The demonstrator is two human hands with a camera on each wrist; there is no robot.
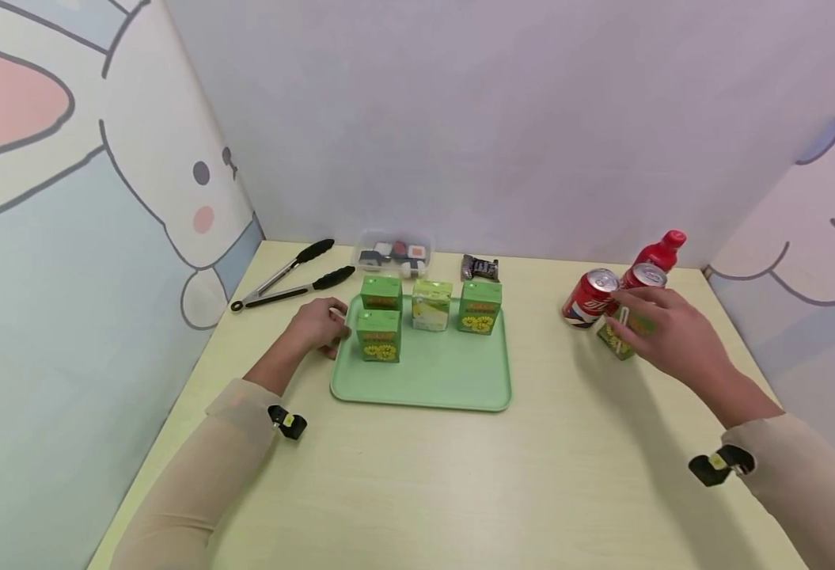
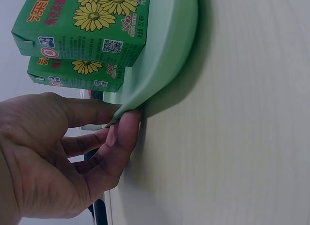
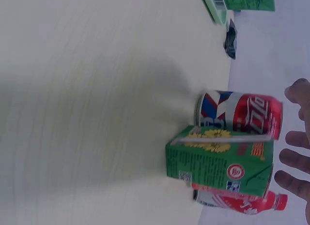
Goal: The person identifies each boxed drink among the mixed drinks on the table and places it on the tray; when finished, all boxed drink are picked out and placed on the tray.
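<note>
My left hand (image 1: 317, 324) pinches the left rim of a light green tray (image 1: 445, 388), thumb above and fingers beneath in the left wrist view. On the tray stand several drink cartons, among them a green carton with yellow flowers (image 1: 379, 339) near the left rim and a paler yellow-green carton (image 1: 430, 307). My right hand (image 1: 666, 332) hovers at the top of another green drink carton (image 3: 220, 162) with a straw along its side, fingers spread and apart from it in the right wrist view. That carton stands beside a red soda can (image 3: 242, 111).
A second red can (image 1: 647, 277) and a red bottle (image 1: 662, 249) stand behind the carton. Tongs (image 1: 275, 289) lie at the back left, next to a clear box of small items (image 1: 393, 252). A dark wrapped snack (image 1: 480, 267) lies behind the tray.
</note>
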